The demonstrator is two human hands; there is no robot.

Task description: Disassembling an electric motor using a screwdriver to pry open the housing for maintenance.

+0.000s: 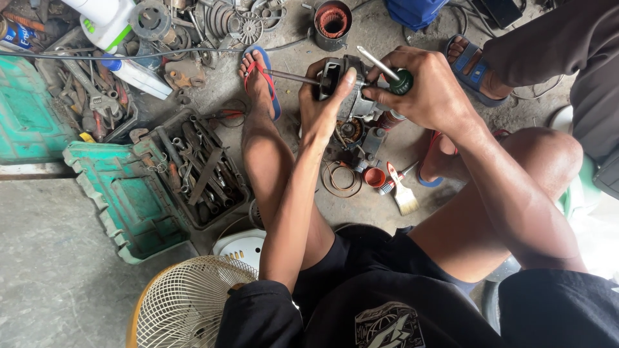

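The left hand [325, 96] was wrapped tight around a small gray motor [348, 87], holding it up between both hands. The right hand [422, 87] was closed on a screwdriver [393, 76] with a green handle, right beside the motor. Below the hands lay a paintbrush [401, 192] and an orange cap [374, 177]. A green toolbox [129, 200] sat far off past the left hand.

hands at work: two, left hand [325, 96] and right hand [422, 87] | screwdriver [387, 72]: one | motor housing [345, 87]: one | paintbrush [401, 193]: one | fan grille [190, 303]: one | open green toolbox [138, 200]: one, tools inside too jumbled to count | copper-wound stator [332, 22]: one | sandalled feet in view: three
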